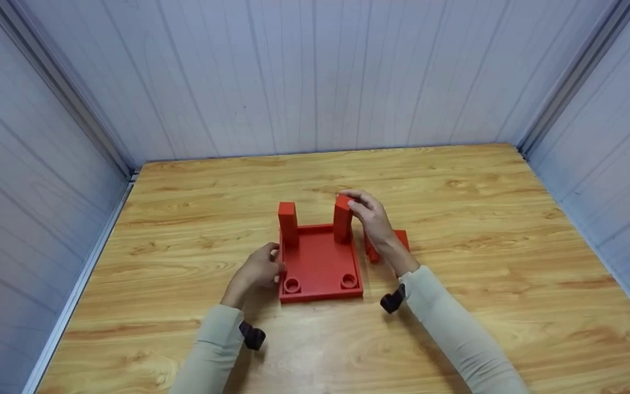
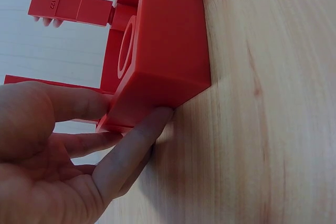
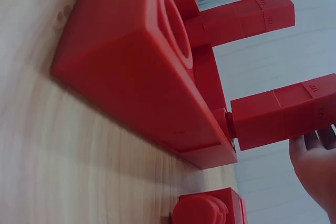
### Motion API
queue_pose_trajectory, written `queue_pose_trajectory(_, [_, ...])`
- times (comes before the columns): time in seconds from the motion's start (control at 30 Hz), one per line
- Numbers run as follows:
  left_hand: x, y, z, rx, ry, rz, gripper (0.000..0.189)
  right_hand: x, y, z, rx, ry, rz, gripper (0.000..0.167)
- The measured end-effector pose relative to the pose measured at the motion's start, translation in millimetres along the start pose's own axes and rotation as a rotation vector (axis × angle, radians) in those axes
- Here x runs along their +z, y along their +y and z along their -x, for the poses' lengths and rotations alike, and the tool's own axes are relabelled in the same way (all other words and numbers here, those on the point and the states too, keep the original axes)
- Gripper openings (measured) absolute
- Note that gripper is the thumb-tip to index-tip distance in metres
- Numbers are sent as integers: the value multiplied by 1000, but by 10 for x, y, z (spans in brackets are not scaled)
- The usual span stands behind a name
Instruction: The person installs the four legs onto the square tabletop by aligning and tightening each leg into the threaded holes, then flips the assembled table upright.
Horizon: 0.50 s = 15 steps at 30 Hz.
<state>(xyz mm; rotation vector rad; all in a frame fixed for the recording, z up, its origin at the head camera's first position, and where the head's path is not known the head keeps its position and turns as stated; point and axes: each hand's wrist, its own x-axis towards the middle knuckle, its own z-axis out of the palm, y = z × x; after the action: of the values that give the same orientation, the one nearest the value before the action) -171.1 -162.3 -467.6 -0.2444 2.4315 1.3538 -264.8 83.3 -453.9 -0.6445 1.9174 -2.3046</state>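
Note:
A red square tabletop [image 1: 320, 265] with a raised rim lies on the wooden surface, round sockets at its two near corners. One red table leg [image 1: 288, 223] stands upright at the far left corner. At the far right corner my right hand [image 1: 372, 219] grips another red leg [image 1: 342, 219] near its top. In the right wrist view a narrow neck shows between this held leg [image 3: 286, 111] and its socket. My left hand [image 1: 262, 267] holds the tabletop's left side, fingers against the outer wall [image 2: 152, 95] in the left wrist view.
More red legs [image 1: 401, 236] lie right of the tabletop, partly hidden under my right forearm. One shows a round peg [image 3: 197, 211] in the right wrist view. Pale panel walls [image 1: 315, 76] border the wooden table [image 1: 211, 197] at the back and sides.

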Motion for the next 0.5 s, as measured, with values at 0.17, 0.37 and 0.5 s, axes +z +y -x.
queue_pose_trajectory(0.17, [3, 8, -7, -5, 5, -27, 52, -8, -9, -5, 2, -50, -86, 34])
queue_pose_trajectory(0.37, [9, 17, -4, -4, 3, -36, 52, -24, -16, -2, 5, -51, -73, 36])
queue_pose_trajectory(0.5, [15, 15, -4, -5, -1, -25, 52, -26, -23, 9, 3, -49, -57, 35])
